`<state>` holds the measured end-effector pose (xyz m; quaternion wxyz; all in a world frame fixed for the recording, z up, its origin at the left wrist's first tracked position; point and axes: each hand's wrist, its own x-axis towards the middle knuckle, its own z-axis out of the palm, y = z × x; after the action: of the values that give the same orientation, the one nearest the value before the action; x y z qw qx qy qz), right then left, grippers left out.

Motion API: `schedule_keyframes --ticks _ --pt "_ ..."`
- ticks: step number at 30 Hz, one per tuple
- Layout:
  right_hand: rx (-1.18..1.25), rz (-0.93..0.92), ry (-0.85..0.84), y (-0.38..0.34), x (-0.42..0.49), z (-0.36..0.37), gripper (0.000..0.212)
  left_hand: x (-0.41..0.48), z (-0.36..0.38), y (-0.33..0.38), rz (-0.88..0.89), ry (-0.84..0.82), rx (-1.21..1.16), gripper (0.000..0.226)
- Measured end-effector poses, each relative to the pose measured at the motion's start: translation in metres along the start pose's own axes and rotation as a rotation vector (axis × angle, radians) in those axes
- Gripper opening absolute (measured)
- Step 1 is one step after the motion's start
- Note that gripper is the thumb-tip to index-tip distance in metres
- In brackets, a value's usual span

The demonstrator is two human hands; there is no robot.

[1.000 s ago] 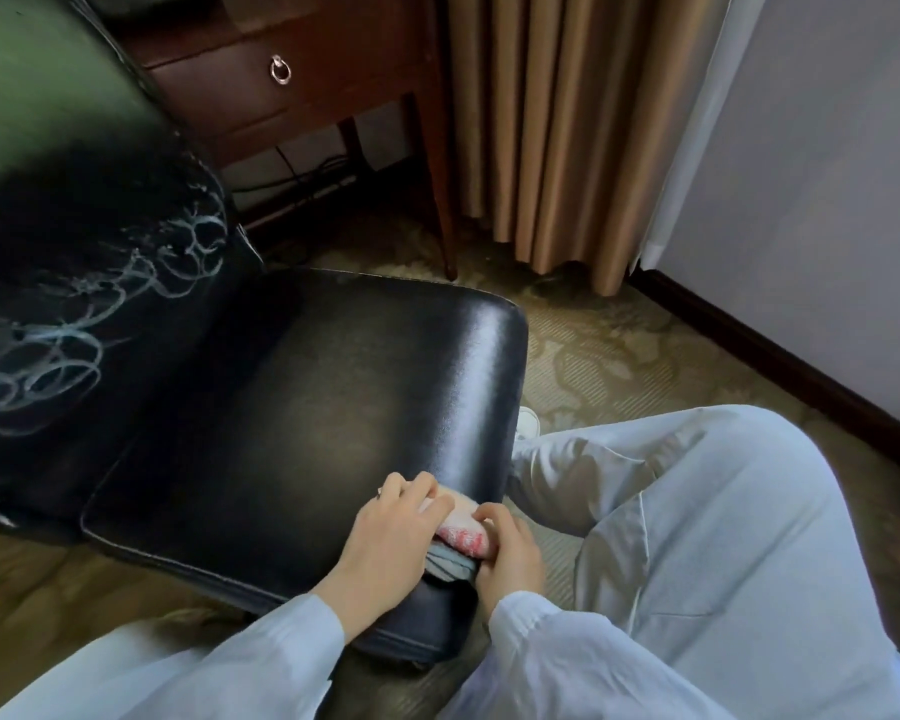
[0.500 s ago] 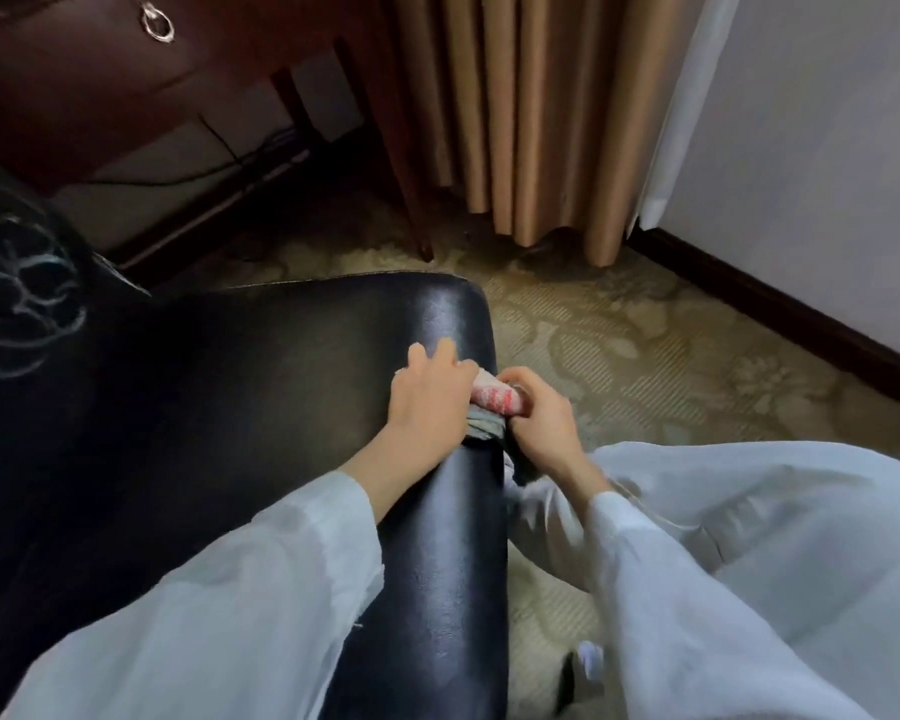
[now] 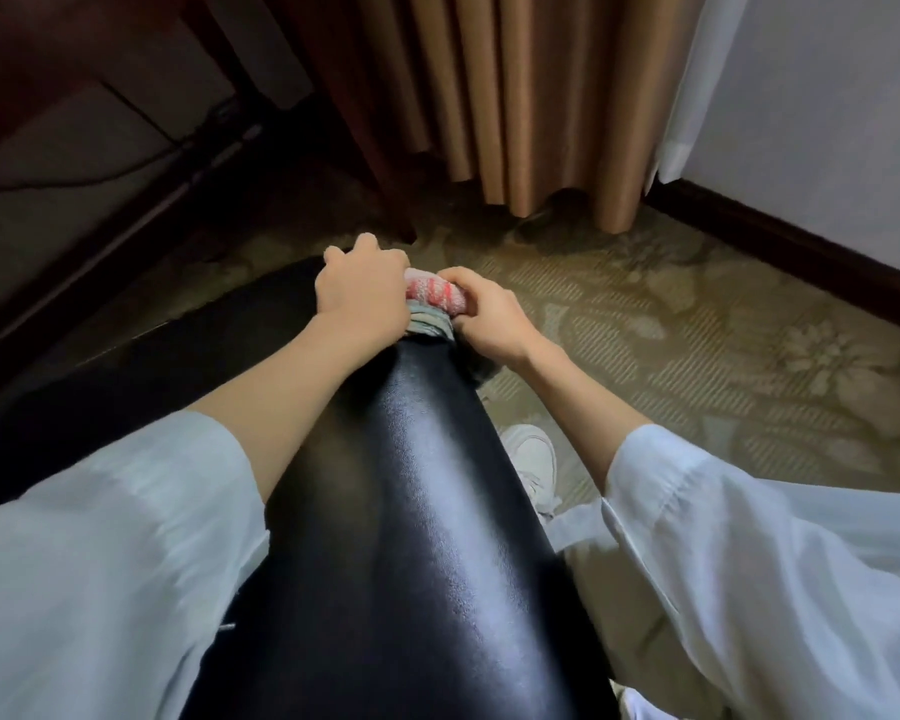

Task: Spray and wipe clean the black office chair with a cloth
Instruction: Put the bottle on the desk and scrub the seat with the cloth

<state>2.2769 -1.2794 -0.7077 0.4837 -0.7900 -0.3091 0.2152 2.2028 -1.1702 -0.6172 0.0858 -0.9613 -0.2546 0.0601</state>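
The black office chair seat (image 3: 411, 511) is seen from above, its glossy black cushion running from the bottom of the view up to the far corner. A bunched cloth (image 3: 430, 304), pink-and-white striped on top with a grey-blue layer under it, is pressed against that far corner edge of the seat. The left hand (image 3: 365, 293) is laid on top of the seat corner, fingers curled down over the cloth's left side, closed on it. The right hand (image 3: 484, 317) is placed at the seat's right side edge, fingers folded round the cloth's right end, also closed on it. Both hands are touching the cloth and nearly touching each other. Forearms are bare; pale blue sleeves (image 3: 105, 553) are pushed up near the elbows. A white shoe (image 3: 531, 459) is seen on the patterned carpet (image 3: 697, 356) just beside the seat's right edge. Tan curtains (image 3: 515, 96) are hung at the top centre, reaching the carpet. A dark wooden desk leg (image 3: 380, 189) is seen beyond the seat corner. A dark baseboard (image 3: 801, 246) is run along the white wall at right. Spray bottle: not seen.
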Motion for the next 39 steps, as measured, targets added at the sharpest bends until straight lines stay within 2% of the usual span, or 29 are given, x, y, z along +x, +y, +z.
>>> schedule_keyframes --ticks 6,16,21,26,33,39 --pt "-0.095 -0.001 -0.052 -0.009 -0.039 -0.008 0.049 -0.039 -0.005 0.001 0.041 -0.021 -0.067 0.035" --pt "-0.144 0.128 -0.026 -0.029 -0.214 -0.029 0.050 -0.191 -0.007 0.036 0.217 -0.046 -0.163 0.035" --pt "-0.340 0.152 -0.029 -0.050 -0.281 -0.020 0.052 -0.266 -0.004 0.032 0.271 0.000 -0.243 0.036" --pt "-0.461 0.122 -0.074 -0.074 -0.332 0.000 0.051 -0.337 0.001 0.015 0.246 0.048 -0.352 0.034" --pt "-0.617 -0.088 -0.154 -0.099 -0.387 0.040 0.055 -0.421 0.017 -0.019 0.117 0.115 -0.477 0.041" --pt "-0.703 -0.346 -0.121 -0.128 -0.405 0.069 0.045 -0.467 0.023 -0.051 -0.039 0.144 -0.550 0.035"
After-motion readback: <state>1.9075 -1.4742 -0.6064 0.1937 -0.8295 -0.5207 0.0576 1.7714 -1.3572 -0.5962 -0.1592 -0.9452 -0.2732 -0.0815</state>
